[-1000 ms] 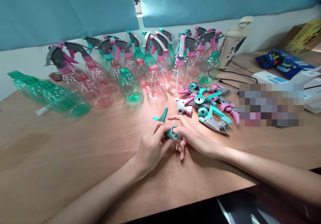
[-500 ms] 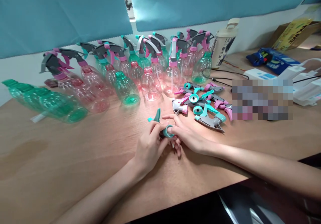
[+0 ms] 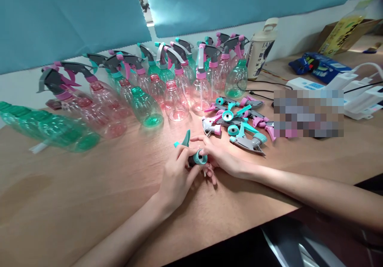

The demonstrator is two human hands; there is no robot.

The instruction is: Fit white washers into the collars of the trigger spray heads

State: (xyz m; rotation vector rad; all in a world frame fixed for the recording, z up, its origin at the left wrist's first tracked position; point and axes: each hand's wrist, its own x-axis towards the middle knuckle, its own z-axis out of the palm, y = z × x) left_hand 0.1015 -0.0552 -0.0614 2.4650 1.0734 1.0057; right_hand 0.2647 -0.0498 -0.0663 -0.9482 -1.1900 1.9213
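My left hand point(image 3: 176, 175) is wrapped round a grey spray trigger head point(image 3: 194, 158) with a teal collar and a teal lever that sticks up above my fingers. My right hand point(image 3: 220, 159) meets it from the right, its fingertips pinched on the teal collar. Both hands rest low over the wooden table point(image 3: 74, 195). Just beyond them lies a pile of loose trigger heads point(image 3: 239, 123) in grey, teal and pink. Further back stand several clear pink and green spray bottles point(image 3: 176, 99), some with heads on, some open at the neck.
Green bottles point(image 3: 54, 125) lie on their sides at the left. A beige jug point(image 3: 261, 52) stands behind the bottles. White devices with cables point(image 3: 356, 95), a blue packet point(image 3: 320, 65) and a cardboard box point(image 3: 344, 32) sit at the right. Teal blinds hang behind.
The view has shifted, so everything has slid left and a little up in the frame. My hands keep the same hold on the trigger head, with only small finger movements on the collar.
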